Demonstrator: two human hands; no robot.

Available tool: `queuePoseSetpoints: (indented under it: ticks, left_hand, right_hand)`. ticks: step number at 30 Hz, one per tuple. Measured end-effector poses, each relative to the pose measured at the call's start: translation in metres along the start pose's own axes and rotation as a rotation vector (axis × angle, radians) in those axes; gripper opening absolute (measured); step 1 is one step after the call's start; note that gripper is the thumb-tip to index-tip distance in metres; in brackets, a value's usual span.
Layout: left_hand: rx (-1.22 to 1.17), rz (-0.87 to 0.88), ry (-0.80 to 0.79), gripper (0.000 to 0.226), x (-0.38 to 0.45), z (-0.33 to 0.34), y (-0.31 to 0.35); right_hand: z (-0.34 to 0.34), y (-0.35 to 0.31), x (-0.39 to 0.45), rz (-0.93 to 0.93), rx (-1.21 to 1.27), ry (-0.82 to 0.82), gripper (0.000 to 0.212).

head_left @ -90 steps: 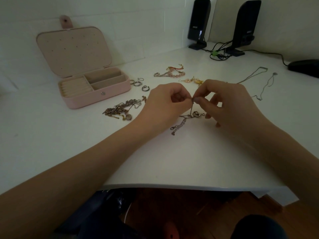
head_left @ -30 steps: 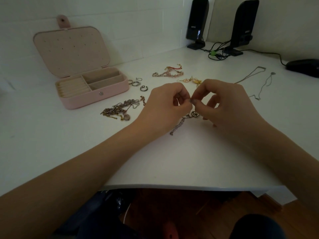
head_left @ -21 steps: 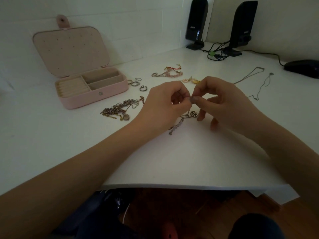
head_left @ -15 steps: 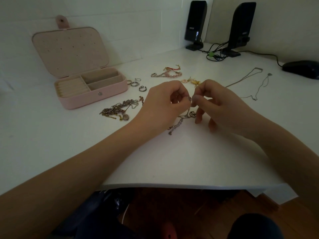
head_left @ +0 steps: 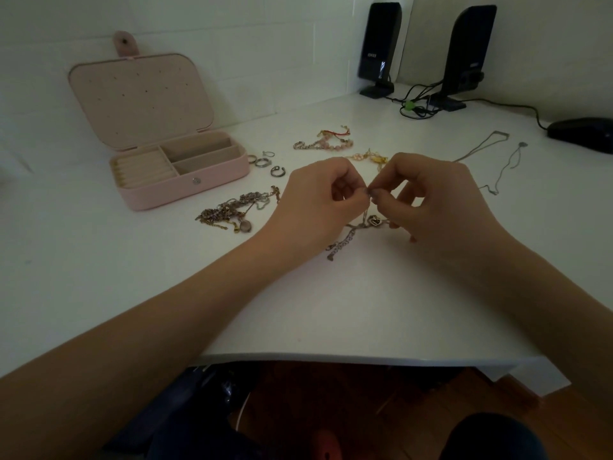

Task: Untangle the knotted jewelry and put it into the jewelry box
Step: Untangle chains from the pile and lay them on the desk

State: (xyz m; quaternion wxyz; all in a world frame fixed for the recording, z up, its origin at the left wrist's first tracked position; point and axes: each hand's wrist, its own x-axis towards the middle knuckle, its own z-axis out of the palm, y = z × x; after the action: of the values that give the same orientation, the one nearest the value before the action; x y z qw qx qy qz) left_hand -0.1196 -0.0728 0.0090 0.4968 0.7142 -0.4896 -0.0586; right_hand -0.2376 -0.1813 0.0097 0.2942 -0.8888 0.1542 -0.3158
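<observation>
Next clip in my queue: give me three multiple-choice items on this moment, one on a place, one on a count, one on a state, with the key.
1. Where does the tangled chain pile lie relative to the jewelry box?
A. inside it
B. on the desk in front of it, nearer the person
C. behind its lid

2. How many black speakers stand at the back of the desk?
A. one
B. two
C. four

3. What is the left hand doing?
A. lying flat on the desk
B. pinching the chain with the heart charm
C. holding the box lid

Key: 1 B, the pile lies on the bare desk outside the box. 2 B, speakers and. 3 B, both hands, with the right hand, pinch it.
</observation>
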Motion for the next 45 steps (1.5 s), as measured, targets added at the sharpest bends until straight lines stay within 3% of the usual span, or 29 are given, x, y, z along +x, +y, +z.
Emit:
queuePoseSetpoints:
  ticks: [6,12,16,23,35,45]
  left_hand:
    - [0.019,-0.013,-0.02,0.014,-0.0009,0.0011,0.0009]
    - [-0.08,-0.175,-0.092,0.009,0.002,-0.0014,0.0019]
    - [-0.138,-0.245,-0.09,0.011,0.0029,-0.0024,0.0025]
    - [-0.17,-0.236,-0.055,0.011,0.0042,-0.0028,0.0012]
    - [-0.049,-0.063,-0.049,0.015,0.0014,0.0001,-0.0019]
    - [-0.093,-0.096,-0.053,0.018,0.0014,0.0,0.0001]
  right_hand:
    - [0.0012,-0.0002,-0.0003,-0.05,-0.053,-0.008,0.004]
    - [0.0021,-0.0035,-0.0004,-0.095,-0.168,-0.007,0.003]
    - [-0.001,0.0003,0.0019,-0.052,-0.099,0.074,0.003]
    - [-0.0003,0.0007,0.0016,-0.054,-0.05,0.032,0.006]
    - [0.0023,0.0007,0.0,-0.072,-0.08,0.04,0.006]
    - [0.0041,-0.0011,0.0003,-0.069,-0.061,0.051,0.009]
